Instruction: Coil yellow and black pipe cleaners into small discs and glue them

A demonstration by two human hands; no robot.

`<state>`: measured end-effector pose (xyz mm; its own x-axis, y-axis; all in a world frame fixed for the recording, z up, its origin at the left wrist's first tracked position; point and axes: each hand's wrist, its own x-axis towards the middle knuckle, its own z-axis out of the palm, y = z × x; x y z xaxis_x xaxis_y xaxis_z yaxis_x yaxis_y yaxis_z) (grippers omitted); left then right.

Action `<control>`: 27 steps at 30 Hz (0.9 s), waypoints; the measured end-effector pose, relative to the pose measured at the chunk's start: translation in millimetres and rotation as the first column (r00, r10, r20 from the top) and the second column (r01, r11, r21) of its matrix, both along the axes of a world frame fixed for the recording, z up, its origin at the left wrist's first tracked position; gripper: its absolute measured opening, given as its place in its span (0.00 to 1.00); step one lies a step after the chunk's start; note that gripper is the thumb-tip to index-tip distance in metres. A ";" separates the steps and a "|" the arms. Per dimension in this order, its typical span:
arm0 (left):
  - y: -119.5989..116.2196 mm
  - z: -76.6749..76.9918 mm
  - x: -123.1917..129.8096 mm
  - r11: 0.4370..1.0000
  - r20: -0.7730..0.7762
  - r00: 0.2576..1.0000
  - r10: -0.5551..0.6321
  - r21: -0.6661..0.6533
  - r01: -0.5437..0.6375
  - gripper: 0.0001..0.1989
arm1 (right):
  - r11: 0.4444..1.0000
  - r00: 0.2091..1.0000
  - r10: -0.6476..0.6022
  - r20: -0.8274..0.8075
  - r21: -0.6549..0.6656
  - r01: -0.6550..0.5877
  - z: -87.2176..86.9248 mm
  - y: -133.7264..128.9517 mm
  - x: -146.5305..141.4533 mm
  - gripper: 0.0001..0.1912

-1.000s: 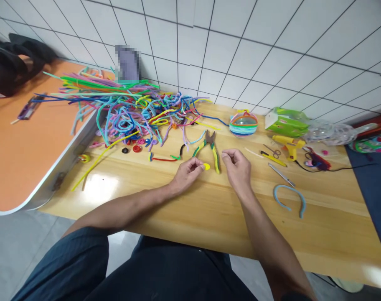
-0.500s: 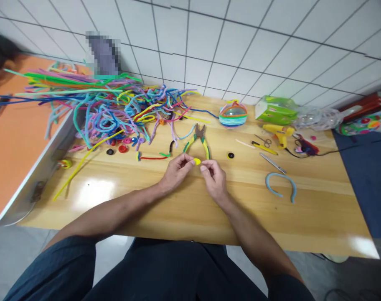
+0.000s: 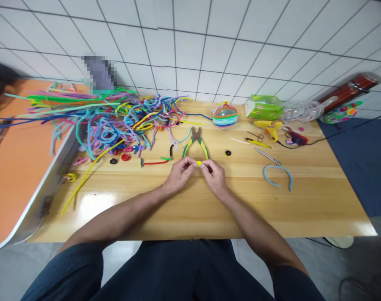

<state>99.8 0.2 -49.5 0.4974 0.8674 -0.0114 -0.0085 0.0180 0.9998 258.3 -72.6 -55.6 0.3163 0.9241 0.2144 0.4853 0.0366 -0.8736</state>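
My left hand (image 3: 181, 172) pinches a small yellow disc (image 3: 199, 163) between thumb and fingertips. From the other side, my right hand (image 3: 214, 176) grips its right edge, so the two hands almost meet. Fingers cover much of the disc, and its exact kind cannot be made out. Just beyond the hands lie pliers (image 3: 196, 138) with green and yellow handles, jaws pointing away. To the left rests a bent red pipe cleaner (image 3: 155, 162) with black and green ends. A black button-like disc (image 3: 228, 153) lies to the right.
A tangled heap of pipe cleaners (image 3: 105, 119) covers the back left. Behind stands a pipe-cleaner-wrapped ball (image 3: 224, 115). On the right are a yellow glue gun (image 3: 268, 128), scissors (image 3: 257, 136), a yellow cutter (image 3: 258, 143), a silver pen-like tool (image 3: 267, 156) and a curved blue pipe cleaner (image 3: 277, 168).
My right hand has closed in on the yellow disc and now grips it too; before, a small gap separated them. The camera view has shifted slightly.
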 end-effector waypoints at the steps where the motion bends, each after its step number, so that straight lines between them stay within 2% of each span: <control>1: 0.3 -0.8 0.0 1.000 0.004 1.000 -0.009 0.011 0.009 0.18 | 1.000 1.000 -0.006 0.002 -0.001 0.006 -0.3 -0.3 0.6 0.14; 7: 2.3 -4.9 0.2 0.997 0.011 0.999 -0.050 0.058 0.050 0.16 | 1.000 1.000 -0.007 0.007 0.005 0.007 -2.3 -0.6 4.3 0.12; 21: 1.1 -8.8 4.0 0.990 0.039 0.996 -0.081 0.119 0.076 0.14 | 0.999 1.000 -0.024 -0.011 -0.028 0.024 -6.3 -3.5 8.0 0.13; 24: 0.3 -8.9 4.3 0.991 0.059 0.996 -0.061 0.124 0.053 0.14 | 0.999 0.999 -0.015 -0.033 -0.045 0.014 -0.7 -3.7 7.7 0.13; 27: -0.9 -7.3 3.9 0.991 0.071 0.997 -0.039 0.127 0.030 0.12 | 0.998 0.999 0.010 -0.049 -0.068 -0.013 12.0 -1.1 6.5 0.13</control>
